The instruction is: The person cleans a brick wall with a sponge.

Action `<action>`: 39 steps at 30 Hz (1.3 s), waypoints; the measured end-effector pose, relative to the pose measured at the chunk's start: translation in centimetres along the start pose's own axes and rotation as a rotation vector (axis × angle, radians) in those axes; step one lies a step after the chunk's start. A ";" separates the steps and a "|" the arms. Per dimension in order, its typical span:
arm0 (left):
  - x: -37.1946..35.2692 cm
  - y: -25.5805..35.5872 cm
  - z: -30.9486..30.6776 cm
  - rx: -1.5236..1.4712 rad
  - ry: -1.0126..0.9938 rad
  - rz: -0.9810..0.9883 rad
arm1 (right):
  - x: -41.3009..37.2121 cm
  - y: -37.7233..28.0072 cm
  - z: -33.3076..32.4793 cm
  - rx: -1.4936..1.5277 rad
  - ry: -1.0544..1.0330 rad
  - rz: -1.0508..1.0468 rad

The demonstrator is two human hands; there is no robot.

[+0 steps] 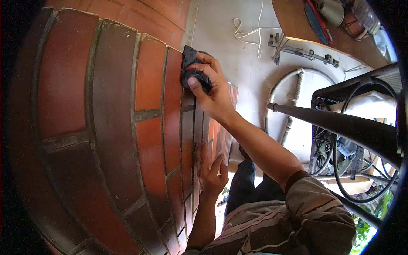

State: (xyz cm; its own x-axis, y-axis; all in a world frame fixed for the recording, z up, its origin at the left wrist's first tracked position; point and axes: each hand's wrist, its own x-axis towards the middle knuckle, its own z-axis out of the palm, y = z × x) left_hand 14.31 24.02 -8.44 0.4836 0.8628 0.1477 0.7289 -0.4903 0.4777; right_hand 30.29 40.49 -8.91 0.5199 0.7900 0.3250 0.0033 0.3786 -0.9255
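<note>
A brick-patterned surface in red, orange and dark brown (115, 95) fills the left side of the head view. My right hand (209, 83) is closed around a crumpled black cloth (190, 63), pressed to the upper edge of the bricks, with the thumb on the near side of the cloth. Lower down, my left hand (211, 175) is beside the glossy bricks with its fingers apart and nothing visible in them. Whether its fingertips touch the surface is not clear.
At the upper right is a brown table (293, 19) with pots and tools. A white cable (258, 30) lies on the pale floor. A dark pole (331, 125) crosses in front of a black wicker basket (321, 157) at the right. An orange panelled door (146, 17) stands at the top.
</note>
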 end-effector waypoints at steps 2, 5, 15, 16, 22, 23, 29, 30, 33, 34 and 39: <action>-0.1 0.0 0.0 0.017 -0.008 -0.001 | -0.5 -0.6 0.0 0.010 0.042 0.008; -0.1 0.0 -0.1 0.027 -0.005 -0.001 | -0.6 -0.9 -0.1 -0.055 0.073 0.009; -0.5 -0.4 0.4 -0.004 0.001 0.017 | 1.6 -3.1 -1.5 -0.154 -0.033 0.073; -0.5 -0.4 0.6 -0.012 0.001 0.009 | 1.0 -3.3 -1.6 -0.147 -0.075 0.076; -0.4 -0.5 0.5 -0.011 -0.013 0.015 | 5.5 -2.5 -1.6 -0.177 0.020 0.119; -0.6 -0.5 0.4 0.001 -0.020 0.011 | 4.8 -2.7 -1.7 -0.200 -0.005 0.073; -0.3 -0.6 0.6 0.030 -0.022 0.011 | 1.1 -3.3 -1.3 -0.172 -0.046 0.064; -0.2 -0.2 0.3 0.043 -0.025 0.004 | 2.6 -2.7 -1.1 -0.166 0.013 0.069; -0.3 -0.3 0.4 0.029 -0.010 0.015 | 3.5 -2.6 -0.2 -0.173 0.111 0.043; -0.4 -0.5 0.4 0.017 -0.003 0.021 | 3.5 -2.6 0.1 -0.179 0.130 0.031; -1.1 -0.8 0.8 0.038 -0.033 0.002 | -5.4 -4.2 -0.9 -0.120 -0.168 -0.057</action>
State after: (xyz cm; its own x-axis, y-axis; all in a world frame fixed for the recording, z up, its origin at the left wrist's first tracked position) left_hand 13.58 23.39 -9.67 0.5002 0.8577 0.1193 0.7457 -0.4967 0.4441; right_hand 28.22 34.19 -7.00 0.3659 0.8422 0.3961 0.1355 0.3729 -0.9179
